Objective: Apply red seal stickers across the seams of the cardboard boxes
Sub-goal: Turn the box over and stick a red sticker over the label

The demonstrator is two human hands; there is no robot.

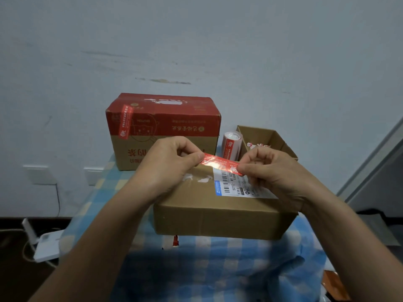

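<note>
above the plain cardboard box (pixel 218 214), glossy red sticker strip (pixel 220 164) — left hand (pixel 174 162) pinching one end, right hand (pixel 268 168) pinching the other

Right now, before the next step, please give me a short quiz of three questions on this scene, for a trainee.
1. True or false: the red-topped box at the back bears no sticker.
2. How many hands pinch the red sticker over the brown box? A) none B) one C) two
3. What stands between the red-topped box and the open box?
Key: 1 false, a seal sticker crosses its left top edge. 2 C: the left hand and right hand each pinch one end. 3 the sticker roll.
</note>
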